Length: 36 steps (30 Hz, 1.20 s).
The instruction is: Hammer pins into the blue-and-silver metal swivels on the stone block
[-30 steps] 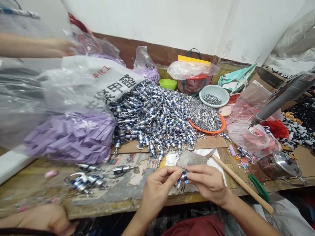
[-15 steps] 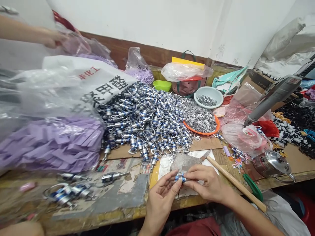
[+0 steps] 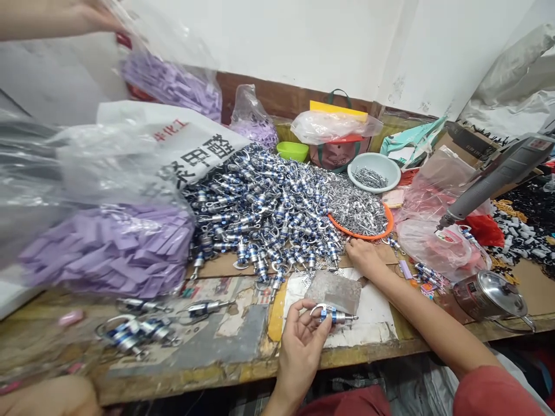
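My left hand (image 3: 303, 338) pinches a blue-and-silver metal fitting (image 3: 332, 315) with a pale curved loop, just in front of a grey metal block (image 3: 333, 290). The block lies on a white sheet (image 3: 379, 312). Farther forward, my right hand (image 3: 362, 255) is at the front edge of the orange-rimmed tray (image 3: 388, 222), heaped with small silver metal pieces (image 3: 358, 202). Its fingers are bent together, and what they hold, if anything, is too small to tell. A large pile of similar blue-and-silver fittings (image 3: 260, 202) spreads left of the tray.
A co-worker's hand (image 3: 97, 17) grips a clear bag of purple strips (image 3: 173, 86) at upper left; another person's blurred hand (image 3: 52, 396) is at bottom left. More purple strips (image 3: 108, 248) fill a bag. An electric screwdriver (image 3: 494, 179) hangs right, above a metal lidded cup (image 3: 489, 294).
My right hand has left the fitting and moved forward to the tray. My left hand keeps the fitting. The hammer and green-handled tool are now out of sight. The co-worker's hand has risen with the bag.
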Tool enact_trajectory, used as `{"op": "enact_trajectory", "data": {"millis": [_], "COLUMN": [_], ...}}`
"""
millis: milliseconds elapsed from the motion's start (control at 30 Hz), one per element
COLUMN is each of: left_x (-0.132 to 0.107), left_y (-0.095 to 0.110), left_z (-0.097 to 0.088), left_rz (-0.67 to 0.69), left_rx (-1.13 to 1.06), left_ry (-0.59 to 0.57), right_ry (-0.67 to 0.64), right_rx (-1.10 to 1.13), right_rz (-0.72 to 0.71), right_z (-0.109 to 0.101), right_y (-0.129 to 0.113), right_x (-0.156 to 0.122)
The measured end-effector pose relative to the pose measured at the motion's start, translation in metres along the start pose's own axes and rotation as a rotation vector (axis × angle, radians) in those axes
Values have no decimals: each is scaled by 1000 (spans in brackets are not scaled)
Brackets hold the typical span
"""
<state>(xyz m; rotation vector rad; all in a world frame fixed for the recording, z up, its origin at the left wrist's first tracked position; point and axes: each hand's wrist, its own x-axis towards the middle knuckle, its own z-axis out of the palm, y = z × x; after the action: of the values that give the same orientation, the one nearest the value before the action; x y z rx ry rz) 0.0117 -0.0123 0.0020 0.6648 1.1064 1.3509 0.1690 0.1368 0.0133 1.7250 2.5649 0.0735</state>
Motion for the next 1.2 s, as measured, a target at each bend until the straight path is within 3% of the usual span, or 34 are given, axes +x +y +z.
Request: {"op": "enact_trajectory", "data": {"millis": [300, 433, 567, 667, 767, 1033, 1200], "left_x": [1, 2, 3, 3, 4, 7, 8], "left_y": [4, -1, -5, -6, -8, -5, -1], "left_z": [-1, -2, -4, -4, -3, -5, -6], "left_rz": [-46, -47, -38, -43, -49, -60, -95], "left_rx": [-85, -78, -57, -57, -67, -124, -110], "left_ry": [0, 11, 14, 23, 37, 38, 16], "right_ry": [136, 253, 377, 576, 705, 458, 436], "right_rx": [54, 159, 262, 440, 650, 777, 803], "right_rz": [26, -20, -149, -334, -508, -376, -271], "right_z": [13, 5, -25, -47, -54, -26, -20], "right_y": [16, 15, 0, -18, -30, -35, -45], "right_x": [3, -5, -14, -22, -32, -74, -88]}}
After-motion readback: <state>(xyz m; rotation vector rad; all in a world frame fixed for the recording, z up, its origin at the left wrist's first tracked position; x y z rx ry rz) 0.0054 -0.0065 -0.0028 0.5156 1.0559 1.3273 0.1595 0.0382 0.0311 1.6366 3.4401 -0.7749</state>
